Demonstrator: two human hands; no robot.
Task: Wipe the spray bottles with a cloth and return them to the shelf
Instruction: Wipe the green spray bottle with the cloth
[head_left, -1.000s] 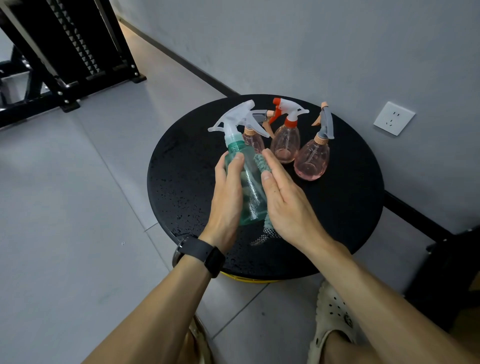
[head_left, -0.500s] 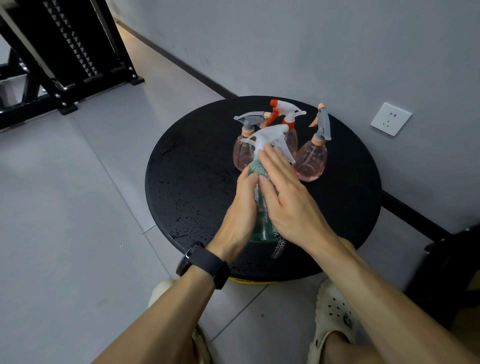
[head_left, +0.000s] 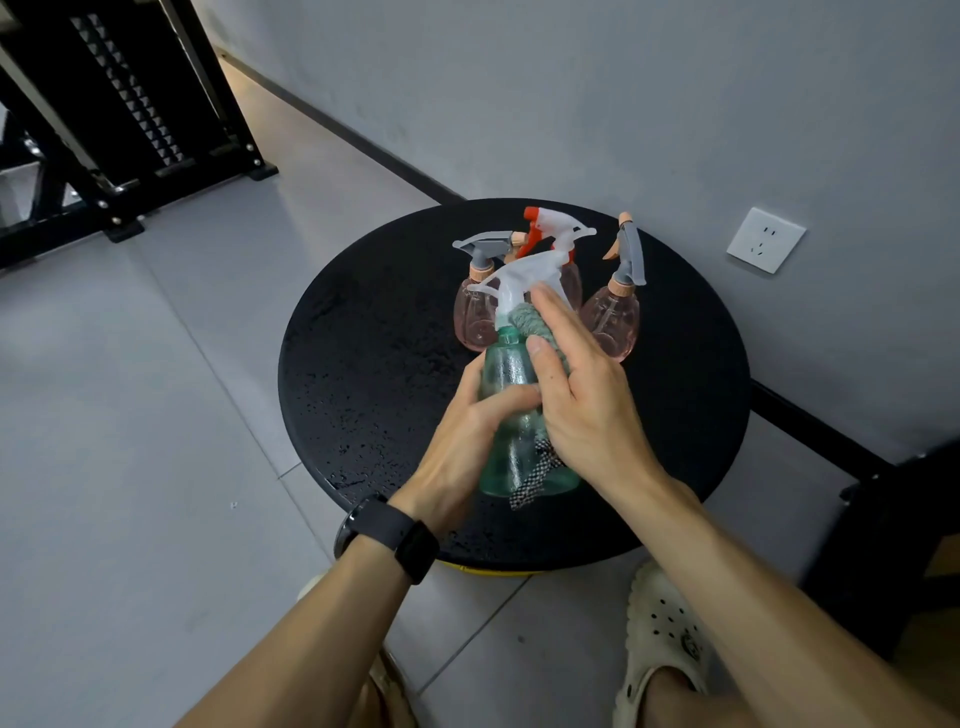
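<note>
your left hand (head_left: 457, 441) curls its grip round the green spray bottle (head_left: 511, 410), steadying it above the table (head_left: 363, 374), so your right hand (head_left: 582, 405), fingers nearly straight, can press the cloth (head_left: 524, 322) flat along its side. three pink bottles (head_left: 610, 322) stand behind, making four bottles and one cloth.

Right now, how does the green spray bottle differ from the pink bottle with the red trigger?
The green spray bottle is taller, has a whitish head and is gripped by the left hand; the pink bottle with the red trigger is rounder and stands untouched behind it. Both are see-through plastic.
</note>
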